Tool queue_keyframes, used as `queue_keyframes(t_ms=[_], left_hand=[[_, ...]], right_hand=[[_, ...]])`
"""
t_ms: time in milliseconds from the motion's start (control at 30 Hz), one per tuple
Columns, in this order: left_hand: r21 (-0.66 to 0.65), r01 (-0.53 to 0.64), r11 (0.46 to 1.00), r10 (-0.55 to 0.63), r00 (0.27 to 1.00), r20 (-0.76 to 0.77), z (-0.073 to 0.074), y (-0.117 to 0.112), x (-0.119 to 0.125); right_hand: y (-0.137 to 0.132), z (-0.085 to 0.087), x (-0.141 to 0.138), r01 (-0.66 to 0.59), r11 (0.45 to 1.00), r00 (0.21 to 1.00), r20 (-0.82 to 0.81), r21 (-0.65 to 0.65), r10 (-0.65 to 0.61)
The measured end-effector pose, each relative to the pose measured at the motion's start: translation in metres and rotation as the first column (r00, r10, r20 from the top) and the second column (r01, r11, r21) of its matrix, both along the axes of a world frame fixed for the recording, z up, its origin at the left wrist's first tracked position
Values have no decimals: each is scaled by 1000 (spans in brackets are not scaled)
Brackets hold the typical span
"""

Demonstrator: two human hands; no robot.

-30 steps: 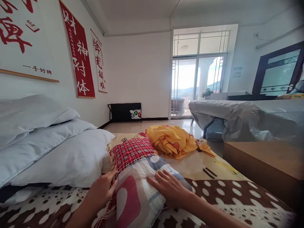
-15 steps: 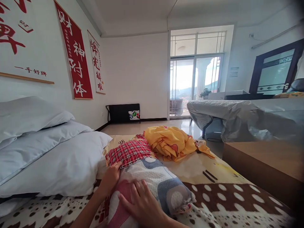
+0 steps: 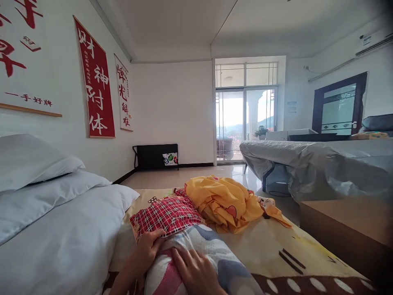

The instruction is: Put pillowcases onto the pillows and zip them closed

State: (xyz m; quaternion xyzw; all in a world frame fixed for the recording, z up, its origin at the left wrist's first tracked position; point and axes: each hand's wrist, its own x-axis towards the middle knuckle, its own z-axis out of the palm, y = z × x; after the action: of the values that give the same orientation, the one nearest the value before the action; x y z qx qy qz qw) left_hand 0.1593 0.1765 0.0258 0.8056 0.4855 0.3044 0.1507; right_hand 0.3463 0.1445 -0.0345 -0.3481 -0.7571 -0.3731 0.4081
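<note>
- Bright bedroom: a bed [image 3: 276, 250] with a patterned blanket runs towards a glass door [image 3: 245, 119]. Scrolls [image 3: 95, 82] hang on the wall to the left, and a sheeted table [image 3: 322, 164] and a wooden cabinet [image 3: 346, 229] stand to the right.
- Both hands rest on a patterned cover [image 3: 215, 250] at the bottom centre, just right of the white pillows [image 3: 61, 237].
- A plaid pillow [image 3: 167, 213] lies straight ahead of the fingers and touches the cover's far edge. Its long axis runs across the bed, tilted a little up to the right.
- Left hand [image 3: 147, 250] is the nearer one to the plaid pillow. Its fingers are curled right at the line where plaid meets cover.
- Right hand [image 3: 196, 272] lies flat on top of the cover, fingers loosely spread and pointing away, and holds nothing.
- Yellow cloth [image 3: 224, 200] is bunched just beyond the plaid pillow and touches its far right corner.
- Hidden: whether the left fingers pinch the cover's edge or only press on it cannot be told. The plaid pillow's near end is behind hand and cover, so how far it goes inside is unclear.
- Cut off: both forearms and the cover's near end run out of the bottom of the view.
</note>
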Motion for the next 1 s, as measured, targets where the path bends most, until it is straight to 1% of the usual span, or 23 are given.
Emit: queue_keyframes(t_ms=[67, 100, 167, 233, 300, 367, 467, 500, 533, 567, 600, 633, 667, 700, 733, 767, 800, 833, 867, 900, 933, 967, 1000], left_hand=[[25, -32, 999, 33, 998, -45, -13, 2, -4], [42, -34, 999, 37, 997, -66, -18, 2, -6], [58, -4, 998, 9, 996, -87, -22, 3, -9], [82, 30, 996, -24, 997, -71, -19, 1, -8], [97, 58, 994, -52, 996, -71, -14, -3, -3], [88, 70, 994, -63, 995, -81, -9, -8, 3], [3, 65, 998, -64, 991, -117, -4, -14, 4], [-28, 54, 998, -58, 988, -146, -3, -15, 0], [-60, 45, 997, -55, 981, -185, -2, -15, -6], [-92, 39, 995, -59, 973, -225, -1, -15, -14], [-127, 41, 991, -73, 964, -256, 0, -15, -23], [-162, 51, 985, -95, 957, -274, 2, -14, -32], [-195, 62, 979, -117, 952, -282, 3, -15, -40], [-218, 66, 974, -128, 950, -285, 5, -16, -47], [-232, 54, 971, -124, 947, -297, 7, -18, -51], [-241, 22, 970, -102, 941, -323, 9, -20, -53], [-242, -27, 970, -65, 930, -362, 11, -23, -52], [-238, -81, 968, -24, 911, -411, 13, -26, -48], [-233, -134, 963, 12, 887, -462, 15, -29, -43], [-222, -178, 959, 42, 860, -509, 16, -31, -36], [-201, -206, 958, 65, 835, -546, 16, -31, -28], [-171, -216, 961, 82, 817, -571, 16, -30, -21], [-136, -211, 968, 95, 809, -580, 16, -27, -15]], right_hand=[[8, -20, -16, -10, 997, 1000, -23, 72, 12], [12, -23, -23, -8, 996, 999, -34, 87, 11], [19, -19, -30, 4, 998, 999, -40, 61, -2], [26, -9, -31, 22, 1000, 999, -36, -11, -22], [30, -7, -30, 27, 999, 999, -42, -41, -29], [30, -19, -30, 5, 1000, 999, -33, 14, -5], [17, -47, -31, -59, 995, 998, 37, 79, 56], [10, -50, -28, -84, 994, 995, 60, 65, 80], [3, -48, -22, -129, 992, 988, 93, 16, 126], [-4, -40, -13, -187, 978, 971, 134, -89, 198], [-9, -27, -1, -245, 938, 944, 159, -246, 288], [-13, -11, 14, -285, 860, 912, 157, -424, 379], [-13, 6, 30, -270, 733, 906, 94, -625, 413], [-12, 21, 47, -227, 624, 943, -8, -748, 334], [-8, 33, 62, -155, 563, 987, -99, -812, 128], [-1, 41, 75, -109, 481, 988, -149, -870, -46], [6, 43, 86, -106, 390, 970, -182, -915, -164], [14, 41, 92, -144, 291, 956, -209, -946, -205], [21, 36, 96, -212, 191, 952, -247, -958, -181], [26, 29, 96, -291, 108, 943, -304, -951, -133], [30, 23, 94, -364, 61, 925, -368, -929, -91], [32, 18, 89, -421, 51, 903, -424, -905, -67], [32, 15, 82, -458, 75, 885, -463, -886, -58]])
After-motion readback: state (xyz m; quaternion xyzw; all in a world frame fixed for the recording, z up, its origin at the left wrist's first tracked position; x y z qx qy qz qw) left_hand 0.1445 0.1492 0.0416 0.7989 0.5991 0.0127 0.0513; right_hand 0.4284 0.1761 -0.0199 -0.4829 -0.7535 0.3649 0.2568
